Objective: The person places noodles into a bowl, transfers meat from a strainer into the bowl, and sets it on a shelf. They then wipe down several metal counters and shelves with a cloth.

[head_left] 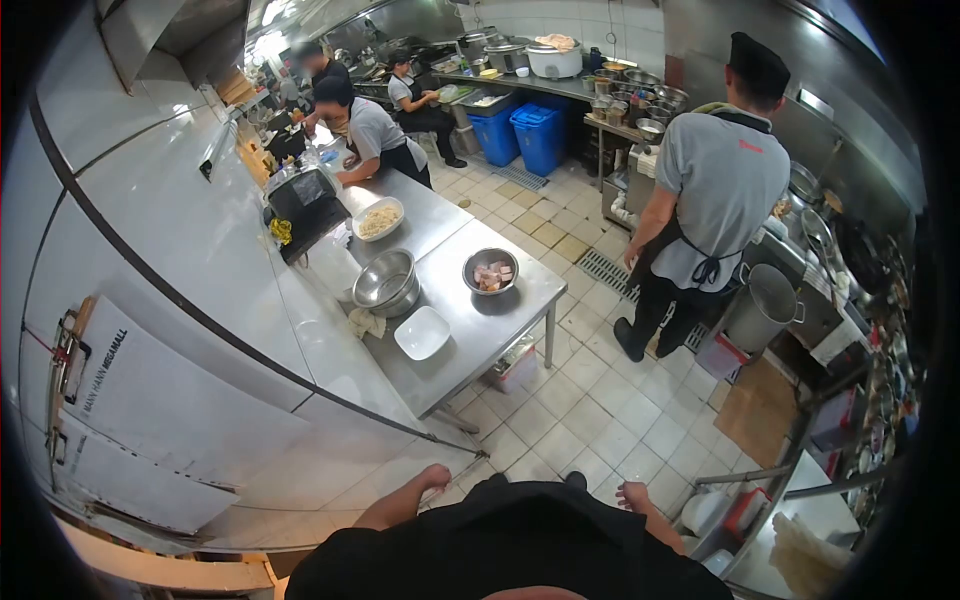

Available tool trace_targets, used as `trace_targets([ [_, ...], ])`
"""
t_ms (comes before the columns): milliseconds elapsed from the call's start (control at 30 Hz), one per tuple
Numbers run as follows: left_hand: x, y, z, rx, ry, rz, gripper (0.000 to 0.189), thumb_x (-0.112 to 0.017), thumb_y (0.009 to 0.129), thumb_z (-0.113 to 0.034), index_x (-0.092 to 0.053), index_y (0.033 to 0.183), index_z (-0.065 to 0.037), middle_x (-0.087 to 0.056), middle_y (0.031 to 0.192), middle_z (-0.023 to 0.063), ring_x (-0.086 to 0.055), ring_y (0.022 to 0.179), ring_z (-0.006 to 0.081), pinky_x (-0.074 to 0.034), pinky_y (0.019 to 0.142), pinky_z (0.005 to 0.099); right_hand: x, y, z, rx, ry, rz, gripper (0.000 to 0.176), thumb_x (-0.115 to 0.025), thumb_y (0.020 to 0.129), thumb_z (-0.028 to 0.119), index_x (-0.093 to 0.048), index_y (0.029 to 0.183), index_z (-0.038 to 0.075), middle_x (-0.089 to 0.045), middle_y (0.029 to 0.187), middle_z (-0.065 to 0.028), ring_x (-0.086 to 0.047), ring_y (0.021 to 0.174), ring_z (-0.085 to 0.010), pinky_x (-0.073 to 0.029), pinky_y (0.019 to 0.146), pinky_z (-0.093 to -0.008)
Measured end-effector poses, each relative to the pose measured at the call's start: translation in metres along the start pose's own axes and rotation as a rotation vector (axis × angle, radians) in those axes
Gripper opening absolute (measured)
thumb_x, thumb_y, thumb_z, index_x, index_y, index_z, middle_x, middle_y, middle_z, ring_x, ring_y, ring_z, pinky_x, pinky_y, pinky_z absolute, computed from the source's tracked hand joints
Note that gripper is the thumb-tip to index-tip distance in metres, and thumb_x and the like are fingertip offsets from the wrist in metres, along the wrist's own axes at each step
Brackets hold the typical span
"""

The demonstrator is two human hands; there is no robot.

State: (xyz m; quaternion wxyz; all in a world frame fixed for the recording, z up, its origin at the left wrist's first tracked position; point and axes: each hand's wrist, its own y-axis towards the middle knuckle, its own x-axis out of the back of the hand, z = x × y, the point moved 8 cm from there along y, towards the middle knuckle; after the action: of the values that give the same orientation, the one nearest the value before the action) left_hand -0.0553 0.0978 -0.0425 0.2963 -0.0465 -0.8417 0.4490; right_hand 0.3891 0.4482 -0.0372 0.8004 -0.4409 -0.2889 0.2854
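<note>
My left hand point(433, 477) hangs beside my body with its fingers curled in, and nothing shows in it. It is nearest the wall corner and the near end of the steel table point(455, 365). On my other side, my right hand point(632, 494) hangs over the tiled floor, its fingers loosely bent and somewhat apart, holding nothing. Ahead on the table stand a white square bowl point(423, 333), a large steel bowl point(386, 283), a steel bowl of pinkish chunks point(492, 272) and a white dish of pale shredded food point(379, 219).
A person in a grey shirt point(715, 180) stands at the cooking line on the right, near a tall pot point(770, 295). Several others work further back. Blue bins point(538, 130) stand under the far counter. Clipboards point(150, 400) hang on the left wall. A drain grate point(605, 272) crosses the floor.
</note>
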Motion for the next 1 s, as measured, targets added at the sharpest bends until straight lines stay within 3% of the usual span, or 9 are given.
trace_targets([
  [67,0.003,0.012,-0.012,-0.063,0.138,0.049,0.017,-0.045,0.072,-0.01,-0.057,0.083,-0.004,-0.057,0.059,0.0103,-0.056,0.05,0.0174,-0.043,0.044,0.0283,0.001,-0.001,0.005,-0.003,0.02,0.004,0.031,-0.039,0.08,0.019,-0.057,0.098,0.0,-0.063,0.082,-0.013,-0.057,0.05,-0.0217,-0.037,0.038,-0.0302],
  [167,0.031,-0.009,-0.058,0.127,-0.229,-0.051,0.017,-0.045,0.071,-0.009,-0.057,0.081,-0.004,-0.057,0.059,0.0102,-0.055,0.049,0.0179,-0.043,0.045,0.029,0.009,-0.001,0.003,-0.026,0.046,-0.003,0.032,-0.038,0.081,0.019,-0.057,0.099,0.002,-0.063,0.081,-0.0126,-0.056,0.049,-0.0209,-0.036,0.037,-0.0293],
  [367,0.026,0.022,-0.091,-0.108,0.083,-0.087,0.02,-0.048,0.068,-0.018,-0.061,0.066,-0.003,-0.061,0.063,0.0124,-0.059,0.057,0.0231,-0.047,0.056,0.0357,0.045,0.027,-0.044,0.068,-0.145,0.026,0.03,-0.037,0.081,0.018,-0.057,0.099,0.005,-0.063,0.08,-0.0108,-0.053,0.043,-0.0189,-0.036,0.036,-0.0297],
  [567,0.037,-0.018,-0.114,0.088,-0.279,-0.088,0.022,-0.048,0.071,-0.021,-0.061,0.075,-0.003,-0.06,0.062,0.0106,-0.059,0.06,0.022,-0.046,0.056,0.0343,0.066,0.034,-0.052,0.103,-0.273,0.009,0.023,-0.042,0.077,0.013,-0.062,0.084,0.005,-0.063,0.075,-0.0088,-0.055,0.046,-0.0198,-0.037,0.038,-0.0294],
  [600,0.032,-0.012,-0.119,-0.171,0.064,-0.035,0.021,-0.045,0.072,-0.018,-0.06,0.078,-0.004,-0.059,0.061,0.0092,-0.059,0.057,0.0201,-0.046,0.053,0.0326,0.064,0.028,-0.042,0.128,-0.27,0.013,0.022,-0.043,0.077,0.013,-0.063,0.081,0.005,-0.063,0.075,-0.0085,-0.055,0.047,-0.02,-0.037,0.038,-0.0293],
  [633,0.025,-0.005,-0.092,0.034,-0.173,-0.039,0.02,-0.045,0.071,-0.015,-0.06,0.077,-0.004,-0.06,0.061,0.0092,-0.059,0.056,0.0196,-0.046,0.051,0.0315,0.061,0.018,-0.033,0.145,-0.249,0.009,0.021,-0.044,0.076,0.012,-0.064,0.078,0.005,-0.063,0.074,-0.0081,-0.056,0.048,-0.0201,-0.038,0.039,-0.0293],
  [700,0.02,-0.009,-0.073,0.093,-0.198,-0.006,0.019,-0.045,0.07,-0.015,-0.06,0.077,-0.004,-0.06,0.061,0.0085,-0.059,0.054,0.0191,-0.047,0.051,0.0318,0.049,-0.009,-0.003,0.143,-0.172,-0.016,0.021,-0.046,0.075,0.01,-0.066,0.073,0.004,-0.063,0.072,-0.0075,-0.056,0.049,-0.0204,-0.038,0.039,-0.0292],
  [767,0.015,-0.009,-0.051,0.095,-0.22,0.025,0.02,-0.045,0.07,-0.015,-0.06,0.078,-0.005,-0.06,0.061,0.0087,-0.059,0.052,0.0194,-0.046,0.05,0.0317,0.033,-0.024,0.02,-0.017,-0.032,-0.069,0.019,-0.047,0.074,0.008,-0.066,0.074,0.004,-0.062,0.07,-0.0073,-0.057,0.05,-0.02,-0.038,0.039,-0.0284],
  [1000,0.002,-0.006,0.031,0.143,-0.149,0.136,0.021,-0.05,0.068,-0.011,-0.06,0.086,-0.006,-0.061,0.065,0.0112,-0.061,0.054,0.0198,-0.047,0.047,0.0332,-0.033,-0.006,0.057,0.089,0.002,-0.052,0.01,-0.055,0.071,0.007,-0.063,0.069,0.001,-0.061,0.066,-0.0093,-0.058,0.05,-0.0187,-0.038,0.038,-0.0277],
])
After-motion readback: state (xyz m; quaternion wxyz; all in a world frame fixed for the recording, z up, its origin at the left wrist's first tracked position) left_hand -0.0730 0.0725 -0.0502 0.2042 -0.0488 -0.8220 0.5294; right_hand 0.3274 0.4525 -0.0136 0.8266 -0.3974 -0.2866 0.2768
